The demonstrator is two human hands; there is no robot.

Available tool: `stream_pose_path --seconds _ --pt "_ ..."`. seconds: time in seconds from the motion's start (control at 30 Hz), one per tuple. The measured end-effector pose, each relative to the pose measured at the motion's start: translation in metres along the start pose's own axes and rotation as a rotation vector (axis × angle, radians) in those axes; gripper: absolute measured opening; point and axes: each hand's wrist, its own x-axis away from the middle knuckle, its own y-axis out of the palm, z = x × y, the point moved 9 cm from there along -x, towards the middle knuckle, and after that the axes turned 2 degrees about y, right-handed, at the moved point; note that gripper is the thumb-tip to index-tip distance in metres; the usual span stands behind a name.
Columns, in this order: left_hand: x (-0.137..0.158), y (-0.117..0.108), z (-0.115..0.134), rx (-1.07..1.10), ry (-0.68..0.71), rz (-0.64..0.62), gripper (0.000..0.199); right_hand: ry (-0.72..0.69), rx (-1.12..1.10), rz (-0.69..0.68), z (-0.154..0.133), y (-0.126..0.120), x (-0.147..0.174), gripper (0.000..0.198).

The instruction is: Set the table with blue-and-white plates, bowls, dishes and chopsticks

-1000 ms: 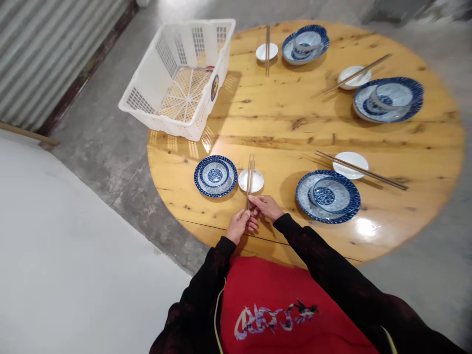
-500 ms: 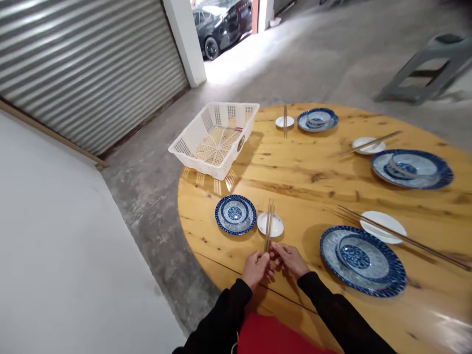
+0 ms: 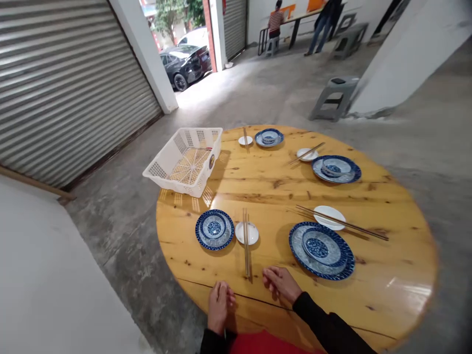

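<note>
A pair of chopsticks (image 3: 246,255) rests across a small white dish (image 3: 252,233), its near ends on the wooden table (image 3: 265,196). Left of that dish is a blue-patterned plate (image 3: 199,235) with a matching bowl (image 3: 214,227) on it. My left hand (image 3: 219,304), fingers curled in and empty, is at the near table edge, below and left of the chopsticks. To their right is my right hand (image 3: 280,283), also curled with nothing in it. Neither hand touches the chopsticks. A larger-looking blue plate (image 3: 346,265) with a bowl (image 3: 320,248) lies beyond my right hand.
A white plastic basket (image 3: 173,186) stands at the table's left edge. More chopsticks (image 3: 354,226) lie over a white dish (image 3: 337,214) at right. Further plates (image 3: 357,172) line the far side. A grey stool (image 3: 334,98) and two people (image 3: 276,22) are beyond.
Both hands have let go of the chopsticks and moved apart, the left hand to the left and the right hand to the right. My view has tilted up and turned right.
</note>
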Motion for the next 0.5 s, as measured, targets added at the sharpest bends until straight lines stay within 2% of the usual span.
stream_pose_path --seconds 0.13,0.27,0.37,0.5 --pt "0.014 -0.018 -0.002 -0.018 0.014 0.07 0.067 -0.008 -0.004 0.014 0.018 0.001 0.017 0.041" --pt "0.028 -0.024 0.021 -0.216 0.167 0.254 0.043 -0.003 -0.015 0.006 0.036 0.014 0.027 0.037" --pt "0.021 0.0 0.056 -0.291 0.294 0.3 0.034 -0.034 -0.01 -0.026 0.044 0.025 0.022 0.031" --pt "-0.002 0.06 0.115 -0.336 0.444 0.283 0.035 -0.139 0.051 -0.044 0.037 0.021 0.009 0.026"
